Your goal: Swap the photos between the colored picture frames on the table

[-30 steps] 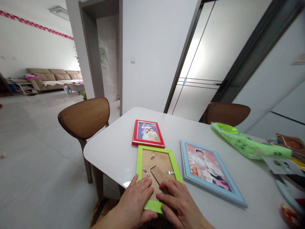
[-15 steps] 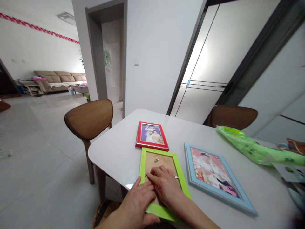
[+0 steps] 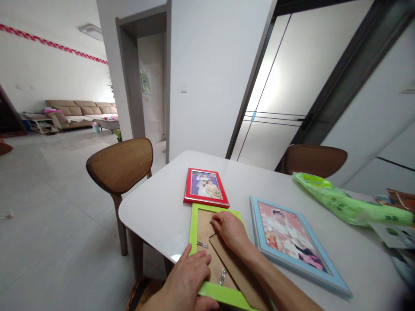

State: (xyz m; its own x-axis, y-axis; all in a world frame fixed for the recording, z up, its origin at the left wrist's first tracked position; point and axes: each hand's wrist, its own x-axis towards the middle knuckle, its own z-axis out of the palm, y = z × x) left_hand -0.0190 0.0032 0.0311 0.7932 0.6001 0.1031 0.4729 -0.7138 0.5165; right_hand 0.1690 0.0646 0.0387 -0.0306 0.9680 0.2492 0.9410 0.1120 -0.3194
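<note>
A lime-green picture frame (image 3: pixel 193 224) lies face down on the white table, its brown backing board (image 3: pixel 204 233) showing. My left hand (image 3: pixel 191 274) rests over the lower left corner, fingers spread on the board and rim, thumb on the bottom edge. My right hand (image 3: pixel 230 229) pinches at a small metal hanger near the top of the backing; the fingertips mostly hide it. Beneath the right forearm runs a narrow brown stand leg (image 3: pixel 236 270). One metal clip (image 3: pixel 202 245) sits at the left rim and another small metal piece (image 3: pixel 222 276) lies lower on the board.
A red picture frame (image 3: pixel 223 201) touches the green one's far edge. To the right lies a light blue picture frame (image 3: pixel 259 229), photo up. A green plastic bag (image 3: pixel 350 205) lies along the table's right side. Wooden chairs (image 3: pixel 121 166) stand around the table (image 3: pixel 155 216).
My right hand has moved up the backing from its middle to the top hanger, uncovering the stand leg and the lower metal piece. My left hand stays near the lower left corner.
</note>
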